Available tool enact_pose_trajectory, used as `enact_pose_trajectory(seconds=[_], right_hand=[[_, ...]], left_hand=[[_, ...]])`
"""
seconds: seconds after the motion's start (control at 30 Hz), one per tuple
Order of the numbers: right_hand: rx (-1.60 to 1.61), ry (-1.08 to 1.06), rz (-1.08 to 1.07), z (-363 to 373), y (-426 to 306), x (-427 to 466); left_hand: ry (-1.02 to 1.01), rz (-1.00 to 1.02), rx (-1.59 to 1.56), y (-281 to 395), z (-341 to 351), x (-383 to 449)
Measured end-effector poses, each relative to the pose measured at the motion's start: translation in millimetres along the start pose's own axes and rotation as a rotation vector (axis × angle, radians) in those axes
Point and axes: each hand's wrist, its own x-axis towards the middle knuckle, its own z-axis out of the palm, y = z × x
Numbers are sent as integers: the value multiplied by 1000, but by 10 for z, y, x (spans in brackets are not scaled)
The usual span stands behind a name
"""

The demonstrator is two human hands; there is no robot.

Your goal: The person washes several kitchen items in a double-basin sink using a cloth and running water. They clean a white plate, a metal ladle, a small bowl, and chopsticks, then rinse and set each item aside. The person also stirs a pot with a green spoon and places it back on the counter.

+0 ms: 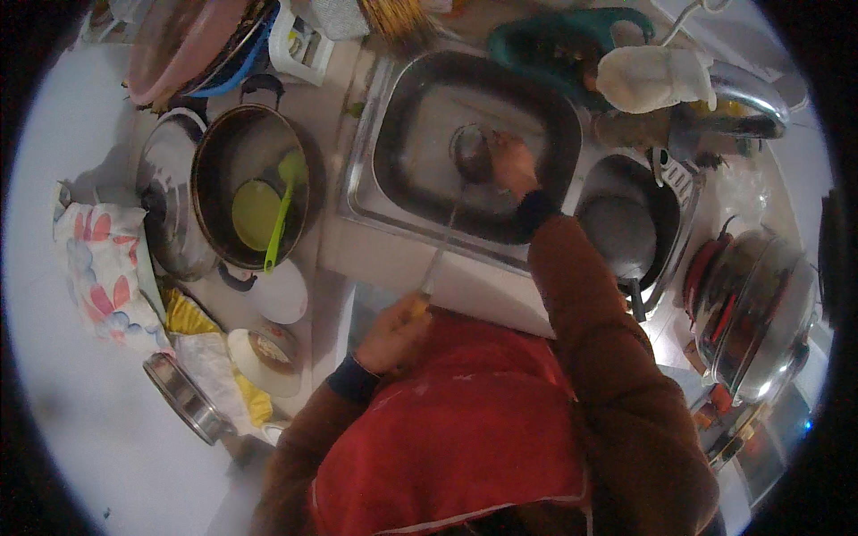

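My left hand [395,331] is closed round the end of a long, thin-handled ladle or skimmer [439,258], in front of the sink's near edge. The handle reaches over that edge into a stainless steel sink basin [402,201]. Inside the basin, my right hand [513,161] grips the right side of the tool's round, dark head [471,151]. Blur hides the exact finger contact, and whether the head is solid or mesh cannot be told. A metal faucet [751,97], partly wrapped in pale cloth [653,77], stands at the upper right.
Left of the sink stand a deep pot [231,144] holding a green spoon [280,224], a glass lid [167,161] and a bowl [265,355]. A smaller basin at right holds a dark pan [617,231]. Stacked lidded cookware [757,315] stands farther right; a green basin [549,43] lies behind.
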Motion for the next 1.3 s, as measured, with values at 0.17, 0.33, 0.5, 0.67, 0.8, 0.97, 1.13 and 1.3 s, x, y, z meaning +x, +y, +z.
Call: enact_pose_trajectory(seconds=[0.17,0.33,0.5,0.67,0.8,0.97,1.13,1.3], right_hand=[[753,-51,241,317,587,-204],[1803,32,871,-314,-264,-578],[1713,-228,823,-529,-987,-885],[1771,-116,517,-289,-1243,-1048],[1612,-128,644,-401,-1482,-1236],[1651,-39,754,-222,-1261,-1015],[1718,201,805,-125,-817,-492],[1735,279,865,-9,-774,-375]], left_hand=[[152,252,330,-348,-160,208],[254,70,510,23,-34,227],[365,409,819,-34,101,479],[405,197,1175,219,192,650],[517,402,1304,174,165,703],[406,129,1454,125,210,604],[373,231,1417,49,232,345],[332,211,1226,130,254,251]])
